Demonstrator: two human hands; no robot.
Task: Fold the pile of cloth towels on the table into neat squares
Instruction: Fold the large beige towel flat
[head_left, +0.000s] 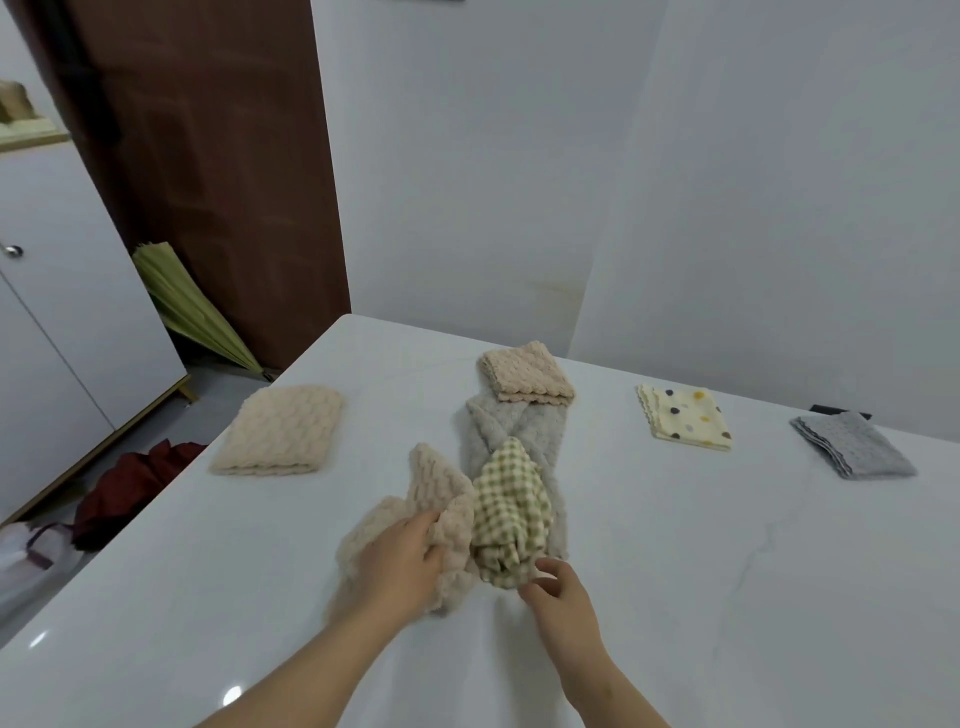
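Nearest the camera, the left hand (402, 564) is closing on the crumpled beige waffle towel (436, 499), fingers pinching its bunched fabric where it is lying on the white counter (727, 571). Just to its right, the right hand (556, 590) is sitting loosely curled, thumb and fingers parted and touching the lower edge of the green checked towel (511, 512); it seems to be reaching for a hold, not yet gripping firmly.

These two towels are lying touching each other and are resting partly on a grey fluffy towel (511, 431) spread beneath them, so the unfolded pile is sitting in the middle of the counter. To do this step well, it is probably best to separate one towel from the others first, lift it clear, find two adjacent corners and lay it flat before folding, so the neighbours are not dragged along.

Farther back, a folded pink towel (527, 371) is lying on the far end of the grey one. Off to the left a folded beige towel (280, 431) is sitting apart, and to the right a dotted cream towel (685, 418) and a grey folded towel (852, 444) are lying well apart from each other. Four squares seem finished; three towels appear left.
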